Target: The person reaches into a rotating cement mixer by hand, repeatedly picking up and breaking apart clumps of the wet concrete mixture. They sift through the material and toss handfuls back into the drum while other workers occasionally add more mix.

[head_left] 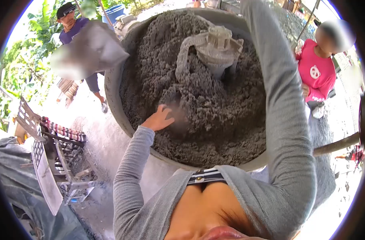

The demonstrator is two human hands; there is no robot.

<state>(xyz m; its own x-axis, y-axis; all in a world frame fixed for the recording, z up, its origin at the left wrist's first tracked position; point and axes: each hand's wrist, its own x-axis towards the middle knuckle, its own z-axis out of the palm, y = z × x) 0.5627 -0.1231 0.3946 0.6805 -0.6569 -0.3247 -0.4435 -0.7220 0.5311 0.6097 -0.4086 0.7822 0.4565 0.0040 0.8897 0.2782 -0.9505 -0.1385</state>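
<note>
A large round mixing pan point(115, 94) holds a heap of dark grey, crumbly wet mix point(214, 108). In its upper part stands a mix-coated central hub point(218, 46) with a curved arm. My left hand point(159, 119) is over the pan's lower left part, fingers spread, with nothing in it; whether the fingertips touch the mix is unclear. My right arm, in a grey sleeve, reaches up along the pan's right side, and its hand lies beyond the top edge of the view.
A person in purple point(72, 30) stands at upper left beside a blue barrel point(113, 14). Someone in a pink shirt point(317, 70) is at right, near a wooden pole point(336, 144). A broken plastic chair point(46, 176) and dark tarp point(18, 176) lie at lower left.
</note>
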